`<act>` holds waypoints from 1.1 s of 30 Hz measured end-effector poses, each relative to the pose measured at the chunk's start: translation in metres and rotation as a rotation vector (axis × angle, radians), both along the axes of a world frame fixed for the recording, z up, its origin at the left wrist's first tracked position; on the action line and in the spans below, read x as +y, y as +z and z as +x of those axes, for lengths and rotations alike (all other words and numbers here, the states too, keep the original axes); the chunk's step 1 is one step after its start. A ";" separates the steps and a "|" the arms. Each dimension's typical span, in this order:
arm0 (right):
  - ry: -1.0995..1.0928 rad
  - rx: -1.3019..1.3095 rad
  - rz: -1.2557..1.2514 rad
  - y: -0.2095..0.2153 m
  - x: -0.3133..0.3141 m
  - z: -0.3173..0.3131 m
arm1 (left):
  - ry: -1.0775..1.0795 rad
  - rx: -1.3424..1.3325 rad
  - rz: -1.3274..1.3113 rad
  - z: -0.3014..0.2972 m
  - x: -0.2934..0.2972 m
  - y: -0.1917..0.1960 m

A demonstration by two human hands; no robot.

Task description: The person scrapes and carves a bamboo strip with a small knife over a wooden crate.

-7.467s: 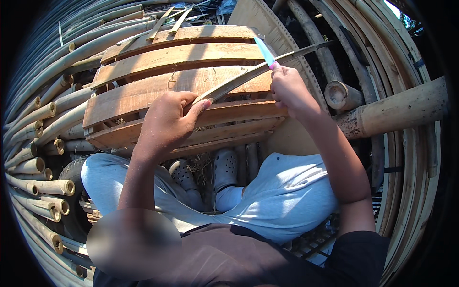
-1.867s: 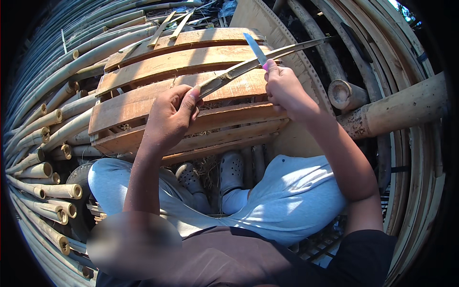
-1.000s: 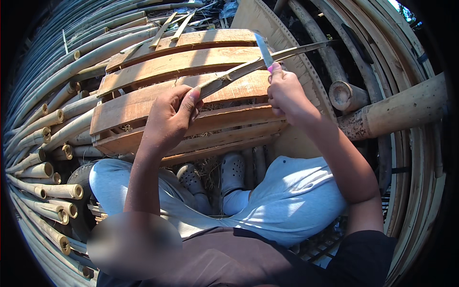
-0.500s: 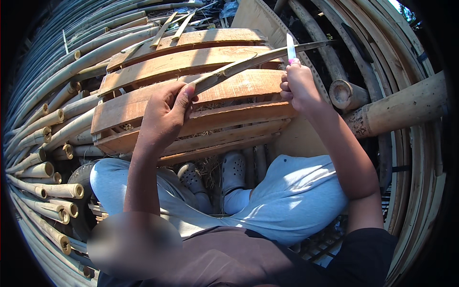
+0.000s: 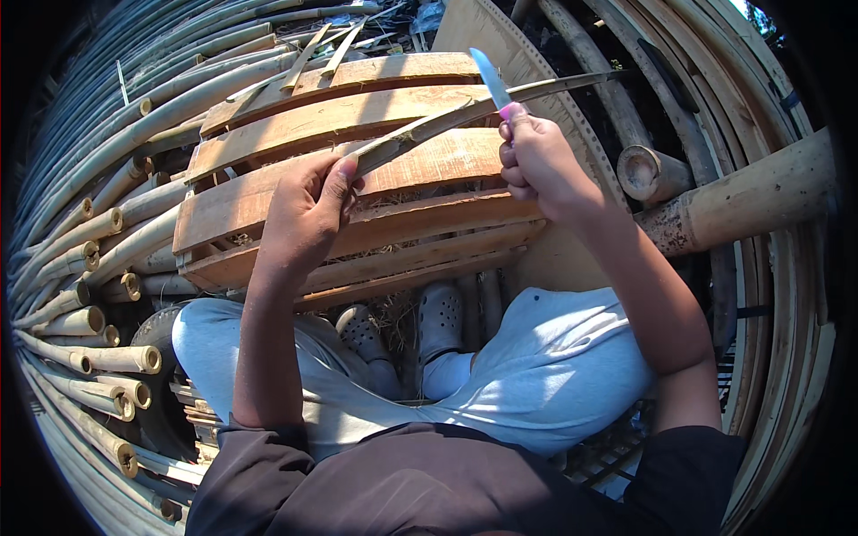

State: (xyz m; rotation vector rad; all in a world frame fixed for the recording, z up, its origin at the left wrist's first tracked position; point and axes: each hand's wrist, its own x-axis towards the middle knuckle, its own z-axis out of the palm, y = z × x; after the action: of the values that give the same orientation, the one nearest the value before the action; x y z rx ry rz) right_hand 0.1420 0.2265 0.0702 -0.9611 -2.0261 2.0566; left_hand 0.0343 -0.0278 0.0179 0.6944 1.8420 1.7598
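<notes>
Currently, left hand (image 5: 309,198) grips a bamboo strip (image 5: 427,131), right hand (image 5: 542,161) a knife (image 5: 491,78); straw (image 5: 404,197) shows inside the crate (image 5: 433,159).

Smooth metal knife blade (image 5: 489,76), rough bamboo strip (image 5: 416,137), matt wooden slats (image 5: 438,163).

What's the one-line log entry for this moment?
left hand: grips bamboo strip; right hand: holds pink-handled knife; beneath: slatted wooden crate

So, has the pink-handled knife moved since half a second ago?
Yes: the pink-handled knife, in the right hand, has shifted left, farther from the bamboo pole's cut end.
</notes>
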 end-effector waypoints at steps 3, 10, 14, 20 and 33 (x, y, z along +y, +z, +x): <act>-0.387 0.078 0.130 -0.007 0.011 -0.002 | 0.003 0.045 0.028 0.004 0.005 0.007; -0.230 0.102 -0.077 0.009 0.013 -0.004 | 0.018 0.027 -0.031 -0.002 0.001 0.002; 0.028 -0.100 -0.127 -0.019 -0.038 0.011 | -0.127 -0.066 -0.081 0.009 0.004 0.013; -0.291 0.054 0.015 0.005 0.002 -0.001 | -0.059 -0.019 0.023 -0.003 -0.001 0.002; -0.032 -0.224 0.085 -0.010 -0.046 0.011 | -0.157 -0.090 -0.147 0.017 0.008 0.014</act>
State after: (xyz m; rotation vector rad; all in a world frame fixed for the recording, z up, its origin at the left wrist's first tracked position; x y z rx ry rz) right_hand 0.1535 0.1804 0.0606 -1.2485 -2.1669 1.9050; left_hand 0.0513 -0.0201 0.0316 0.6721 1.7846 1.5152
